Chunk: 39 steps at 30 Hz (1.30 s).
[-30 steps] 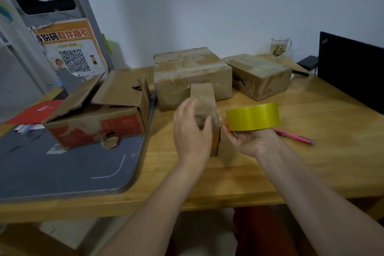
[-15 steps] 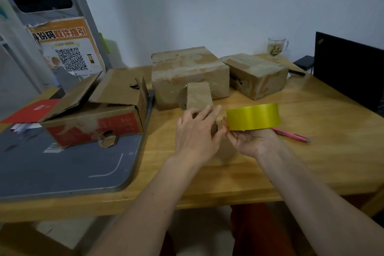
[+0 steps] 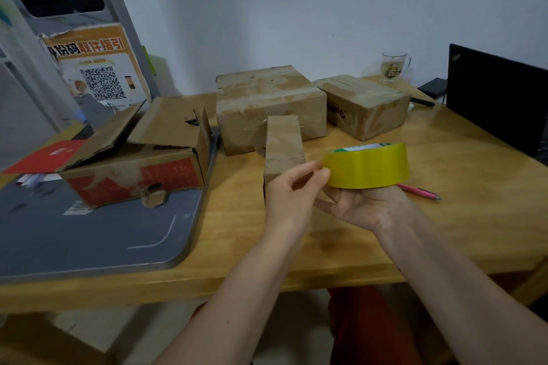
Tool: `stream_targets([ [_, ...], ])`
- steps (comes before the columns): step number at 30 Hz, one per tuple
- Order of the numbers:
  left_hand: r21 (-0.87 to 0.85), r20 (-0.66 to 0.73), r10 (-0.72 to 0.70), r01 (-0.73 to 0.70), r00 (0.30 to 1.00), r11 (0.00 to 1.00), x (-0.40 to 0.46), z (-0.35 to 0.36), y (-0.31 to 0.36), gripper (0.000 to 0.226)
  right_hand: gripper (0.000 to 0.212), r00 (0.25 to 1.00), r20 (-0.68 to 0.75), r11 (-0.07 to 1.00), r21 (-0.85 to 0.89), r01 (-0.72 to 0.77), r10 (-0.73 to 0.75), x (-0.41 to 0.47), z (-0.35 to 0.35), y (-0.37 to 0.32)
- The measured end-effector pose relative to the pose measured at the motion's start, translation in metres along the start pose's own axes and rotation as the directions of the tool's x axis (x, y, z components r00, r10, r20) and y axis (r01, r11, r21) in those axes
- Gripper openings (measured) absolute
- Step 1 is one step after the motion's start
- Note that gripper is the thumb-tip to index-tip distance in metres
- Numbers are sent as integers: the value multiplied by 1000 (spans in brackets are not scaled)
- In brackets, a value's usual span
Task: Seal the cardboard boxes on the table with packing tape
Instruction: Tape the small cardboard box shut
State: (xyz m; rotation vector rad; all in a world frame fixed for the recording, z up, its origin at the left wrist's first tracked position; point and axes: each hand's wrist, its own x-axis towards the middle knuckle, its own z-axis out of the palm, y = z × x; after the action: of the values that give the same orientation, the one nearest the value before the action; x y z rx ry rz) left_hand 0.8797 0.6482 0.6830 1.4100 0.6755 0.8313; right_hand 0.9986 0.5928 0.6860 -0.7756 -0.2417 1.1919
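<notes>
Far left, lower half: grey board (image 3: 89, 234) flat on the table (image 3: 444, 234), with an open box (image 3: 139, 166) on its upper right part, flaps up and unsealed, a red card (image 3: 44, 154) tucked just behind. Upper middle: two shut boxes near the wall, the large box (image 3: 269, 107) and to its right the low box (image 3: 364, 104), both patchy with what looks like old clear tape. Centre: small box (image 3: 283, 148) standing upright, right in front of the large one.

Just below and right of that small box, left hand (image 3: 289, 195) with thumb and forefinger curled into a pinch at the left rim of the yellow roll (image 3: 367, 166), seemingly picking at the free tape end; whether the end is actually lifted, impossible to tell. Right hand (image 3: 364, 207) palm up beneath the roll, fingers wrapped behind it, cradling it above the table at centre right. Pink pen (image 3: 419, 190) lying just right of that hand; glass mug (image 3: 393, 67) and black laptop (image 3: 498, 98) at upper right.

Step in hand, by the look of it: finding and freeing the tape end. Next, probably: peel a length clear, stick it to the small box top, draw the roll along the seam, press flat.
</notes>
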Motion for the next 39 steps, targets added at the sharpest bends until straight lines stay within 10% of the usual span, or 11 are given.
stream_targets([
  [10,-15,-201,172,-178,964,984,-8,10,-8,14,16,998,3,997,-39,63,-63,-11,6,-11],
  [19,-197,-240,-9,-39,971,980,4,4,18,14,34,810,42,729,-410,548,-585,-6,27,-16],
  [25,6,-327,20,-20,945,1000,20,-49,33,14,34,691,-148,613,-615,496,-708,12,-1,-33],
  [39,554,-331,144,68,932,830,58,-47,22,22,26,697,-294,630,-722,287,-654,38,-29,-18],
])
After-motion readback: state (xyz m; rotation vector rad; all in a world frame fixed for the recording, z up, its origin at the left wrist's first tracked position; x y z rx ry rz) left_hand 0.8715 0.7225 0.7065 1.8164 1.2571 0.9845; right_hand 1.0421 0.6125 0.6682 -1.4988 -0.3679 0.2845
